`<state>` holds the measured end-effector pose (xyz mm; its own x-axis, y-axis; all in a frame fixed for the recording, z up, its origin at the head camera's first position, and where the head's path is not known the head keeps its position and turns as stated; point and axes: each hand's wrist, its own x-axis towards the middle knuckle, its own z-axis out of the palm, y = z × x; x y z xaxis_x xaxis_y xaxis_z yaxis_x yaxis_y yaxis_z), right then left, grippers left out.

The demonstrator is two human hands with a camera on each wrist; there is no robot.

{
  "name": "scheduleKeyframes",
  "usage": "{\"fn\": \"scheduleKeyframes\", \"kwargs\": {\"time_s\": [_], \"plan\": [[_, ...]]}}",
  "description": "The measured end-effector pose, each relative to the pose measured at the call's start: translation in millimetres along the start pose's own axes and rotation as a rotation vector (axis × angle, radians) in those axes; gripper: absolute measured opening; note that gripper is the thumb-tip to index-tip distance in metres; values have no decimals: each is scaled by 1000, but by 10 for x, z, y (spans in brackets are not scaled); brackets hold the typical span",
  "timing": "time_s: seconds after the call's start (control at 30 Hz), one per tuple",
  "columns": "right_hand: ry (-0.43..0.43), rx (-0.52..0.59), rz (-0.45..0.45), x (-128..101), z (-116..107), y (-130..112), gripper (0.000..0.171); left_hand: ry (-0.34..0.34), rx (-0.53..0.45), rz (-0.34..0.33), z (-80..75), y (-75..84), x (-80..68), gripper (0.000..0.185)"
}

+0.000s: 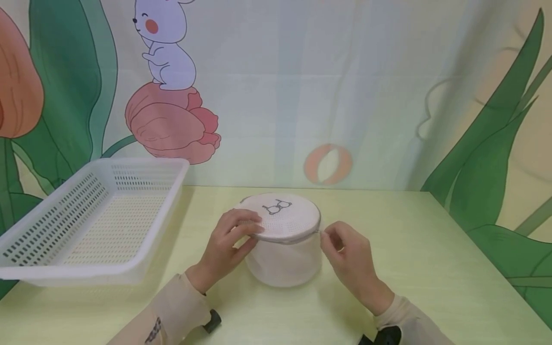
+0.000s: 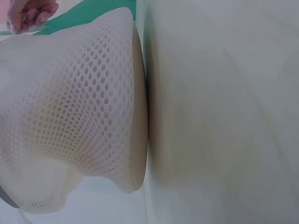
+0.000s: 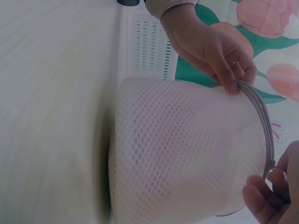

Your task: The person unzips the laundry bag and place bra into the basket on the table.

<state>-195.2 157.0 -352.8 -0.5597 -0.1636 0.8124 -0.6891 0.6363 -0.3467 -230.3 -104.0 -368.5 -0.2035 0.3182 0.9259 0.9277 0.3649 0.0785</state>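
Mesh bag [image 1: 282,239] upright mid-table [image 1: 409,268], right of basket [image 1: 95,220]. Left hand [image 1: 230,239] grips lid edge, fingers curled over. Right hand [image 1: 345,251] pinches zipper pull [image 3: 269,164] at rim.

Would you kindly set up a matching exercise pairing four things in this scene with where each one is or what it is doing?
Things:
1. left hand
2. right hand
3. mesh pouch
4. white basket

Places or states:
A. propped at a tilt at the table's left edge
B. stands between the two hands, lid on top
C. pinches the zipper at the lid's right rim
D. grips the lid's left edge

Pairs: 1-D, 2-C, 3-B, 4-A
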Motion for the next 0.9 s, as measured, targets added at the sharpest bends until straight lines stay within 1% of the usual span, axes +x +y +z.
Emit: {"fn": "scheduleKeyframes", "kwargs": {"time_s": [0.17, 0.43, 0.77, 0.87, 0.9], "plan": [[-9, -10, -1, -5, 6, -27, 12, -22, 22, -25, -13, -31, -10, 21], [-4, 33, -25, -25, 31, -81, 12, -16, 48, -38, -25, -86, -36, 23], [5, 45, -39, -37, 46, -83, 12, -41, 69, -63, -45, -103, -45, 15], [0, 53, -39, -42, 52, -87, 12, -52, 75, -72, -50, -106, -44, 8], [-1, 57, -39, -43, 55, -89, 11, -57, 78, -74, -52, -107, -42, 10]]}}
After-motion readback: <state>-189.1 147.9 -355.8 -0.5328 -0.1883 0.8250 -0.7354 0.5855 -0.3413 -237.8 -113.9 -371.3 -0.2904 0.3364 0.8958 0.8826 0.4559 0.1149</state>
